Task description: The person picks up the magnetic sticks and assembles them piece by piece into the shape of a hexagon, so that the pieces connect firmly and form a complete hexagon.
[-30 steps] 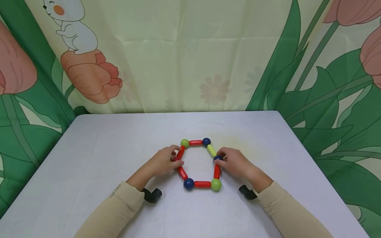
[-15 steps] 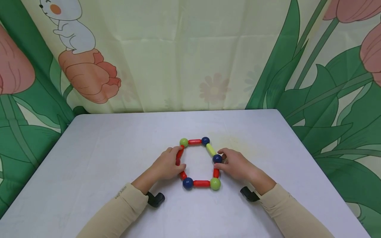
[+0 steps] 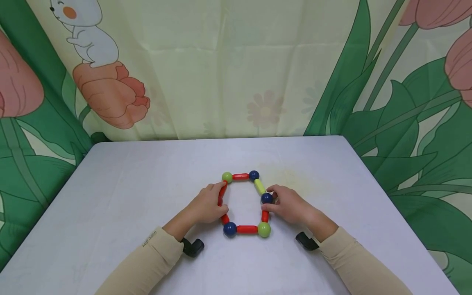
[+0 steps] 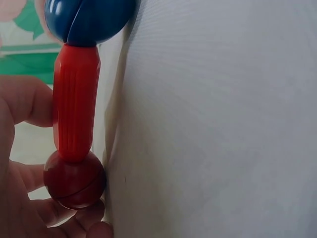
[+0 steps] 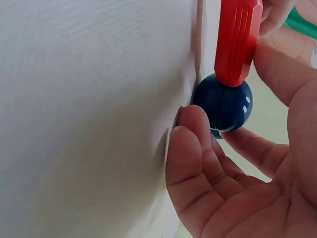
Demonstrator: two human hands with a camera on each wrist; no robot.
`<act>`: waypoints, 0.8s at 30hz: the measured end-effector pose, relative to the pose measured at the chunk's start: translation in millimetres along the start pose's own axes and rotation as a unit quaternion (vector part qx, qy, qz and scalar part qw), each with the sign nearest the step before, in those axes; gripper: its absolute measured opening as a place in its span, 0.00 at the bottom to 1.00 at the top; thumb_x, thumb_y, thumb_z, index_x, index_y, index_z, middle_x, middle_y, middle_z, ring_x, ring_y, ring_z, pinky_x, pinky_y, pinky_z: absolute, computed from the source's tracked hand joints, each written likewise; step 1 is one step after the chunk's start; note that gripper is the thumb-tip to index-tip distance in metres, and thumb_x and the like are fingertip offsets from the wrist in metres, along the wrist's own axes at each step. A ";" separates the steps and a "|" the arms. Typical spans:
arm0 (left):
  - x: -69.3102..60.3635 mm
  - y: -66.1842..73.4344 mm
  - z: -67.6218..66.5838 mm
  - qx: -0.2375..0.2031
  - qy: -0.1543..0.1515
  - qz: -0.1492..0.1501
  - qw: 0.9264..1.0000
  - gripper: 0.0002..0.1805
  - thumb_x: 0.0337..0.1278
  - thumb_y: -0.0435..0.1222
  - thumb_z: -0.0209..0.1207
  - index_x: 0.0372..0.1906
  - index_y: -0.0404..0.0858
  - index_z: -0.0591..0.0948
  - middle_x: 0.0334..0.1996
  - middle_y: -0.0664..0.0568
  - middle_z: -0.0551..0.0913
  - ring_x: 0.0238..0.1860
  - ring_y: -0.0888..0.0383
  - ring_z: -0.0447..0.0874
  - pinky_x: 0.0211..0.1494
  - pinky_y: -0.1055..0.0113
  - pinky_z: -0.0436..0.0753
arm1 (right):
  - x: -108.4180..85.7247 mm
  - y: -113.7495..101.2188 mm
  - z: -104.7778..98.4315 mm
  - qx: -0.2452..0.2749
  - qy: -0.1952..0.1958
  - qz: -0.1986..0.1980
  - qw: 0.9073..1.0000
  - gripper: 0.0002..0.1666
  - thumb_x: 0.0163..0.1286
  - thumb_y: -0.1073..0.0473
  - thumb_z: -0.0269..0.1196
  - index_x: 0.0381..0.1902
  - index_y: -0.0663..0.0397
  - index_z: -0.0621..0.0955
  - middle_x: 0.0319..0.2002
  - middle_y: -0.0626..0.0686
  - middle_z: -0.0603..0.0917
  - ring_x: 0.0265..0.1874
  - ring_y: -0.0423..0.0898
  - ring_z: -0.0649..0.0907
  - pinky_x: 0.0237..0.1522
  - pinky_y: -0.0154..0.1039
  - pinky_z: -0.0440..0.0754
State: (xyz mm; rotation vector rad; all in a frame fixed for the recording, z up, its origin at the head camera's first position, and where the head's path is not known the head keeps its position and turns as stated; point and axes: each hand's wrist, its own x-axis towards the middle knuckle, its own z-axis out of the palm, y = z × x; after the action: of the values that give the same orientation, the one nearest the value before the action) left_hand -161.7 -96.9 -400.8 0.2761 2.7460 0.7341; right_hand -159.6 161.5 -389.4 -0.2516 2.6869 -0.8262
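A closed ring of magnetic rods and balls lies on the white table (image 3: 147, 262). My left hand (image 3: 205, 203) grips its left corner, index finger by the upper red rod (image 3: 223, 191), thumb over the lower one. In the left wrist view the thumb presses a red rod (image 4: 75, 101) between a blue ball (image 4: 91, 20) and a red ball (image 4: 74, 181), with the other fingers behind the red ball. Curled around the right-hand blue ball (image 3: 266, 198) is my right hand (image 3: 290, 204). Its thumb lies across the red rod (image 5: 237, 42) beside that ball (image 5: 223, 103).
A green ball (image 3: 227, 177), a red rod (image 3: 241, 176) and a blue ball (image 3: 254, 175) form the far side. A yellow-green rod (image 3: 259, 187) slants to the right corner. Nearest me are another blue ball (image 3: 230, 229), a red rod (image 3: 247, 229) and a green ball (image 3: 264, 229).
Both hands have spread their fingers from a pinch at the side balls to a wider hold. The ring's right side and near side have shifted slightly left.
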 end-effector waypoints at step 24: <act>-0.8 -29.9 -7.8 -0.154 0.004 0.001 0.988 0.20 0.64 0.37 0.65 0.56 0.38 0.73 0.39 0.51 0.77 0.42 0.55 0.76 0.49 0.62 0.82 | 6.6 -4.1 4.6 -0.003 0.024 0.008 1.000 0.22 0.73 0.55 0.64 0.59 0.61 0.76 0.40 0.52 0.79 0.41 0.48 0.78 0.48 0.44 0.83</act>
State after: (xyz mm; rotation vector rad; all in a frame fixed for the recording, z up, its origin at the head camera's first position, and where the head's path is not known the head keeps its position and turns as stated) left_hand -166.8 -126.2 -409.4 0.2078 2.5884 1.1438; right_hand -163.8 154.1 -392.3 -0.2146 2.7324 -0.8303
